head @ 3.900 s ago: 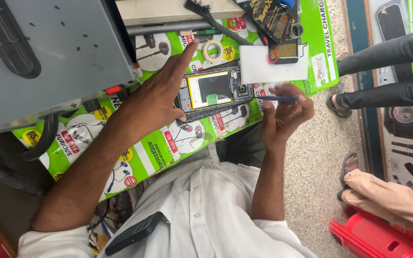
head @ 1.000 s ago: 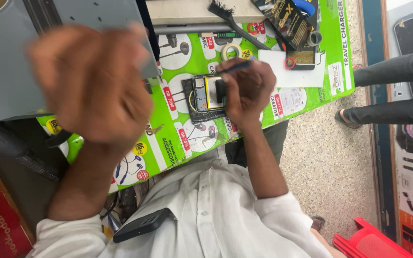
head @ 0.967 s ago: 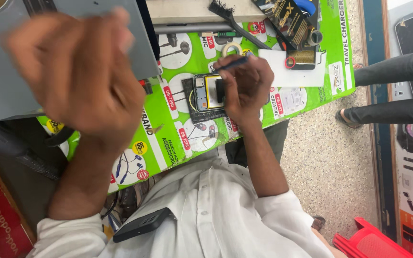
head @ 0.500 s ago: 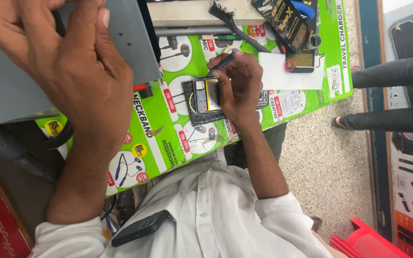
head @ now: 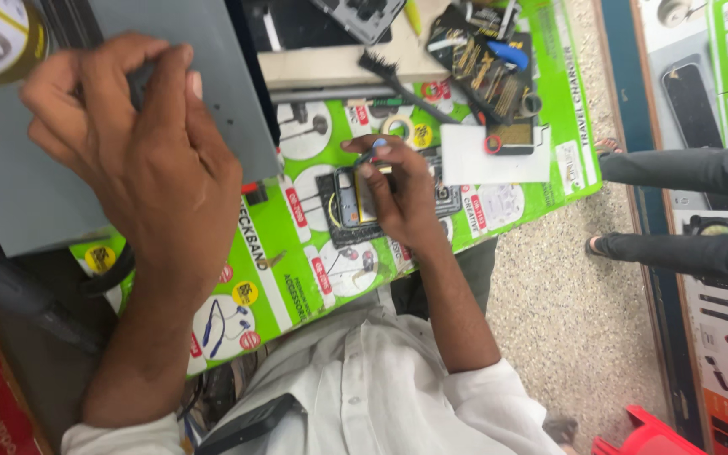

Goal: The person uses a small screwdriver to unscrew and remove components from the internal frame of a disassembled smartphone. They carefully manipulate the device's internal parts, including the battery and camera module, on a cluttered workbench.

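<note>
The right hand (head: 402,198) pinched a thin tool (head: 372,152) over the opened phone (head: 349,206) on the green surface (head: 297,278). The left hand (head: 141,160), raised near the grey box (head: 229,101), had its fingertips pressed together.

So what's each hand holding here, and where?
Right hand pinches a thin dark tool near its tip over the opened phone. Left hand: cannot tell.

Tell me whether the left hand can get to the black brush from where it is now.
Probably yes. The left hand is raised over the grey box, and the black brush lies uncovered beyond it. The right hand sits lower, on the opened phone, off that line.
</note>
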